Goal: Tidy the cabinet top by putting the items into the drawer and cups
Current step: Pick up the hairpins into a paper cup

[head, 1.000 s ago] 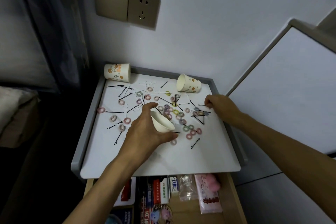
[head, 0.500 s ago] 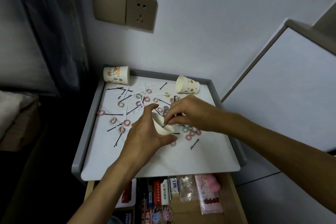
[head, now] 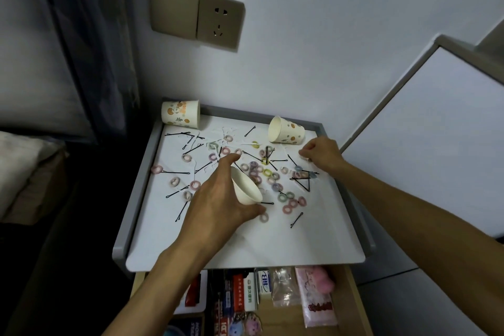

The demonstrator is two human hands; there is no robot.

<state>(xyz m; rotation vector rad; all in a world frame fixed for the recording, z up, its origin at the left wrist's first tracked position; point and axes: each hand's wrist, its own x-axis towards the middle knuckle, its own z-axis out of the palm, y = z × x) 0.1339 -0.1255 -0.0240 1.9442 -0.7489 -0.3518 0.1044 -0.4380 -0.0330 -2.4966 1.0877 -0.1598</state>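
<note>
My left hand (head: 218, 199) grips a white paper cup (head: 245, 189), tilted with its mouth up and to the left, above the middle of the white cabinet top (head: 245, 243). My right hand (head: 321, 154) is at the top's right side with its fingertips curled down among small items; whether it pinches one is hidden. Several pastel hair ties (head: 275, 176) and black bobby pins (head: 300, 181) lie scattered across the top. A printed cup (head: 180, 114) lies at the back left and another printed cup (head: 285, 130) lies on its side at the back right.
A grey raised rim (head: 136, 194) borders the cabinet top on the left, back and right. Below the front edge an open drawer (head: 346, 300) holds packets, boxes and keychains. A wall socket (head: 219, 20) is above. A white panel (head: 436, 144) stands to the right.
My right hand has left the mouth of the held cup and moved back right to the scattered items by the rim. My left hand keeps the cup in about the same place.
</note>
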